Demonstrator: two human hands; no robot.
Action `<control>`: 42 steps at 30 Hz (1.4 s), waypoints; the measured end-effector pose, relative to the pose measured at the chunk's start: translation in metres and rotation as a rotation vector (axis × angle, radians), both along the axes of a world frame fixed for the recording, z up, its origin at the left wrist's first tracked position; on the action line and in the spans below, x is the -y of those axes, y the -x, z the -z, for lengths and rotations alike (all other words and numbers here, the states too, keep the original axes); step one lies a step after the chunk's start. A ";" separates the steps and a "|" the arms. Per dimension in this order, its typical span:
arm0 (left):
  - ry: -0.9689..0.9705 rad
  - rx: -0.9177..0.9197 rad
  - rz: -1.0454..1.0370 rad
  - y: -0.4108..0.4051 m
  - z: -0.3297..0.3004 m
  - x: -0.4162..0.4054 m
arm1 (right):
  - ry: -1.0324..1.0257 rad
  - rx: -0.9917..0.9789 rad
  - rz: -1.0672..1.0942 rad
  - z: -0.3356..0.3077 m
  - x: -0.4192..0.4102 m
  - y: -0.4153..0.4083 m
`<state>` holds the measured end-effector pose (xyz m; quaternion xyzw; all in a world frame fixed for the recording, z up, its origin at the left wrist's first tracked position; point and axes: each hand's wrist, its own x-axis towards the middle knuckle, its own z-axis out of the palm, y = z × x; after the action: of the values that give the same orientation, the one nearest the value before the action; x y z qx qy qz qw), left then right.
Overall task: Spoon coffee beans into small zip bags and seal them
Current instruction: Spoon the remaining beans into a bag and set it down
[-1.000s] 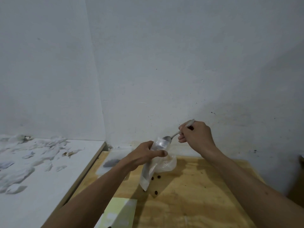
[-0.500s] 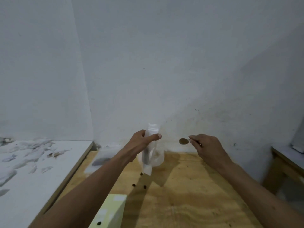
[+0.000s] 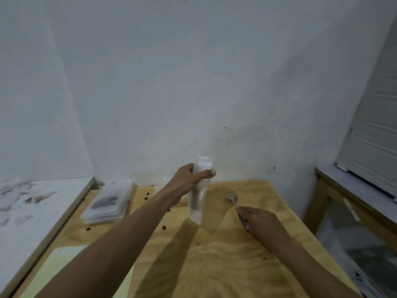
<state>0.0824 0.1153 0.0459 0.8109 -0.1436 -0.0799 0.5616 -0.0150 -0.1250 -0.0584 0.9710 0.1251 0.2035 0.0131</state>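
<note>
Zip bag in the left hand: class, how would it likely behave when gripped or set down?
The zip bag looks thin and clear, so it is probably floppy and light. The left hand pinches it near the top, and it hangs narrow; it would likely tip over if stood on the table.

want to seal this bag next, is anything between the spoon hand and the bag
Nothing visible. The right hand holds the spoon low on the table; the bag, upright in the left hand, is across bare wood. The spoon must go down first.

Both forearms are bare, with no sleeve reaching into view. The left hand [image 3: 189, 179] and right hand [image 3: 260, 220] wear nothing (fingers blurred).
</note>
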 end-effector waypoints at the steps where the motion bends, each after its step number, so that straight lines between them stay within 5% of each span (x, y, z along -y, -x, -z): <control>1: -0.003 -0.001 0.002 0.001 0.001 0.001 | 0.013 -0.028 0.004 -0.003 0.000 0.003; 9: -0.019 -0.015 0.005 0.007 -0.001 0.001 | -0.047 -0.207 0.083 -0.008 -0.003 0.009; 14: -0.051 0.018 0.007 0.016 -0.006 0.004 | -0.794 0.027 0.093 -0.047 -0.024 0.009; 18: -0.215 0.173 0.001 0.023 -0.013 0.008 | -1.460 -0.213 0.012 -0.106 -0.052 -0.005; 23: -0.198 0.169 0.005 0.021 -0.025 -0.009 | -1.474 -0.194 -0.006 -0.124 -0.066 -0.032; 31: 0.269 0.024 -0.128 -0.007 -0.026 -0.065 | -1.505 -0.270 -0.018 -0.121 -0.085 -0.060; 42: 0.268 0.118 -0.153 -0.016 -0.023 -0.090 | -1.205 -0.438 -0.141 -0.140 -0.130 -0.089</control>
<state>0.0986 0.2051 0.0684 0.7407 -0.1233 0.0307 0.6597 0.0741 0.0046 0.0818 0.8167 0.0524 0.0354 -0.5736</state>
